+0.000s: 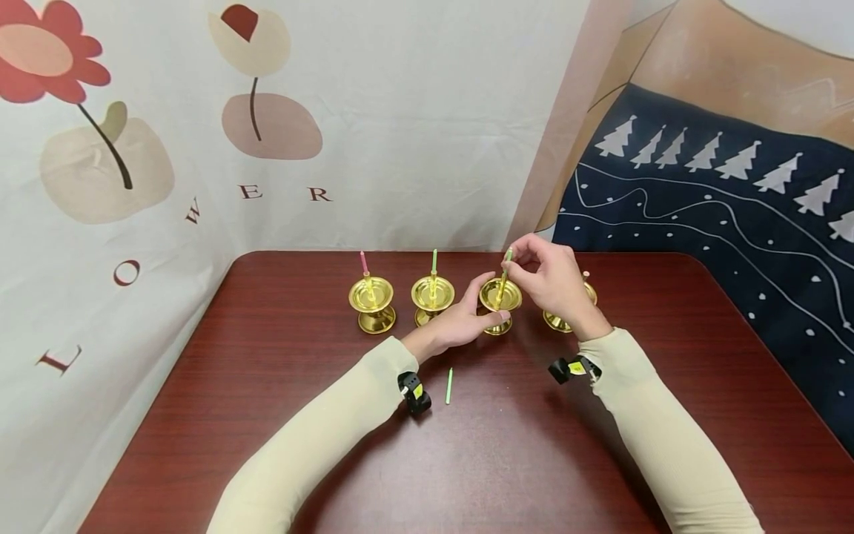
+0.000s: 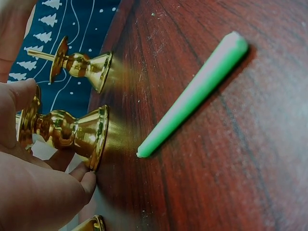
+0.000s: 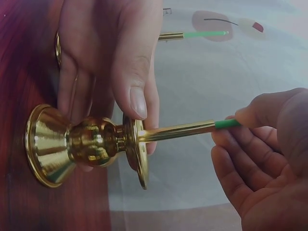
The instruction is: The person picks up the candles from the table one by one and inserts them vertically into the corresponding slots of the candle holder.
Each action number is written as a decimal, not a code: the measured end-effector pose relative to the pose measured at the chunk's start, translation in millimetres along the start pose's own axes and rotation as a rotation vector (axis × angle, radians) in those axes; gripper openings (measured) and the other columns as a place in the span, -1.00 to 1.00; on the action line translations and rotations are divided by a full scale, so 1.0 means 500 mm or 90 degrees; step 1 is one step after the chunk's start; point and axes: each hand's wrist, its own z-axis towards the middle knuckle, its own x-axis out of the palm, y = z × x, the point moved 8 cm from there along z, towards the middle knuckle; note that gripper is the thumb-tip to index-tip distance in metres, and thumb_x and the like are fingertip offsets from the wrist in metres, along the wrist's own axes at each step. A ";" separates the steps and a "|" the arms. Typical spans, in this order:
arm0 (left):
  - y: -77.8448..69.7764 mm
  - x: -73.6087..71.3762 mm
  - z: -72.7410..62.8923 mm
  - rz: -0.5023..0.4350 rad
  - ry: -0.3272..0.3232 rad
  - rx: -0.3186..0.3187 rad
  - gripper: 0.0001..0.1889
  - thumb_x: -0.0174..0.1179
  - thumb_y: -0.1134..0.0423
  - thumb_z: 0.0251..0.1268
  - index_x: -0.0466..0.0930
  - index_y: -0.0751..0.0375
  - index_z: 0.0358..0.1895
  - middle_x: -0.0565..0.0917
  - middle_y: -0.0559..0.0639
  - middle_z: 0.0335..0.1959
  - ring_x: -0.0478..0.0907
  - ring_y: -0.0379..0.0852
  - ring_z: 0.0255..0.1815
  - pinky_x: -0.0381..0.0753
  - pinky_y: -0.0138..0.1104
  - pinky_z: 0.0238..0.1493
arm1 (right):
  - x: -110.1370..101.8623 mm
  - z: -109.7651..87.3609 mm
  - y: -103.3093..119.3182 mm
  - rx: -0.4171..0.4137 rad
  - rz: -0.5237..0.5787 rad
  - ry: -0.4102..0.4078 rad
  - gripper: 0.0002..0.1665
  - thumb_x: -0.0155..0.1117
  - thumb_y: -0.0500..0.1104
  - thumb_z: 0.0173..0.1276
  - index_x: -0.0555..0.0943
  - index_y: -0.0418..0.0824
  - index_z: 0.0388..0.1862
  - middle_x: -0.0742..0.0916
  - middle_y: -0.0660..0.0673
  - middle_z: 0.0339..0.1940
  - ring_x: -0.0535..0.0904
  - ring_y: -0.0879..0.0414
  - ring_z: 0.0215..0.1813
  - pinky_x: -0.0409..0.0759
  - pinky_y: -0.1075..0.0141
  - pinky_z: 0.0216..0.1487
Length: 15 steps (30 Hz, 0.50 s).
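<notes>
My left hand (image 1: 460, 324) grips a brass candle holder (image 1: 492, 298), the third from the left, with thumb at its dish and fingers round the far side. It stands upright on the table. Between thumb and forefinger, my right hand (image 1: 555, 280) pinches a thin green candle (image 3: 227, 123). In the right wrist view, that candle's lower end sits at the mouth of the holder's narrow tube (image 3: 180, 131), in line with it. A second green candle (image 2: 192, 94) lies loose on the table, near my left wrist.
To the left stand two more brass holders, one (image 1: 376, 320) bearing a pink candle (image 1: 363, 262), the other (image 1: 427, 297) a green candle (image 1: 434, 261). A fourth holder (image 2: 79, 65), its tube bare, is partly behind my right hand. Printed cloth (image 1: 414, 133) hangs behind the dark red table (image 1: 300, 445).
</notes>
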 end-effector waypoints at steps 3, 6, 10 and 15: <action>-0.001 0.000 0.000 0.003 0.002 -0.001 -0.07 0.29 0.02 0.65 -0.13 -0.09 0.82 0.18 0.23 0.75 0.29 0.22 0.65 0.21 0.04 0.65 | -0.001 -0.001 0.002 -0.004 -0.021 0.003 -0.91 0.48 -0.39 0.48 0.72 -0.31 -0.11 0.82 -0.17 -0.26 0.72 0.02 -0.23 0.60 0.56 -0.14; -0.001 0.000 0.001 0.007 0.003 -0.002 -0.07 0.29 0.01 0.65 -0.13 -0.09 0.82 0.19 0.24 0.74 0.30 0.23 0.65 0.21 0.05 0.65 | -0.002 -0.002 0.003 -0.007 -0.032 0.006 -0.91 0.49 -0.38 0.48 0.73 -0.31 -0.11 0.81 -0.16 -0.27 0.70 0.01 -0.26 0.58 0.55 -0.17; 0.001 0.000 0.003 0.011 0.002 -0.002 -0.07 0.29 0.00 0.65 -0.13 -0.09 0.82 0.19 0.24 0.74 0.30 0.22 0.65 0.21 0.04 0.65 | -0.002 -0.002 0.004 -0.013 -0.041 0.012 -0.92 0.49 -0.37 0.49 0.73 -0.30 -0.12 0.80 -0.16 -0.27 0.68 0.02 -0.28 0.57 0.51 -0.20; 0.002 0.000 0.002 0.013 0.001 -0.002 -0.07 0.29 0.00 0.65 -0.12 -0.09 0.82 0.20 0.24 0.74 0.30 0.21 0.65 0.21 0.05 0.65 | 0.000 0.000 0.004 -0.017 -0.050 0.022 -0.92 0.50 -0.36 0.49 0.73 -0.28 -0.14 0.81 -0.15 -0.27 0.68 0.03 -0.25 0.56 0.47 -0.21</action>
